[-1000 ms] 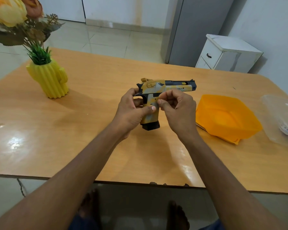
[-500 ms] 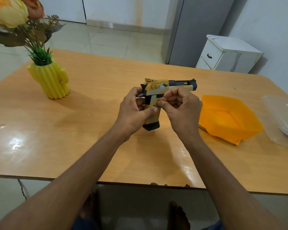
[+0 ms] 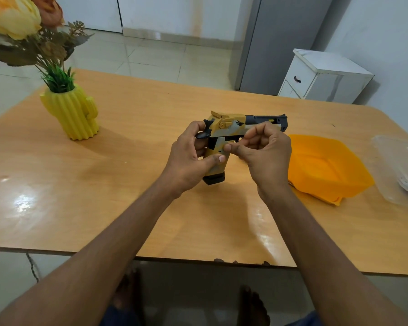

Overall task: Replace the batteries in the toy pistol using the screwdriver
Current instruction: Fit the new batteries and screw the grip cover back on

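The person holds the toy pistol (image 3: 224, 137) up over the middle of the table (image 3: 127, 184), not touching it. The left hand (image 3: 189, 161) is wrapped around the handle, with the thumb pressed on its side. The right hand (image 3: 264, 151) is curled small, and its thumb and first finger pinch at a spot on the handle, just under the trigger. It is too small to tell if a screw or a little part is between them. No screwdriver shows.

The pistol looks like hard, light plastic. It seems smooth, so it could slip. The fat handle is the best place to hold it. An orange bowl (image 3: 327, 170) sits near the right edge.
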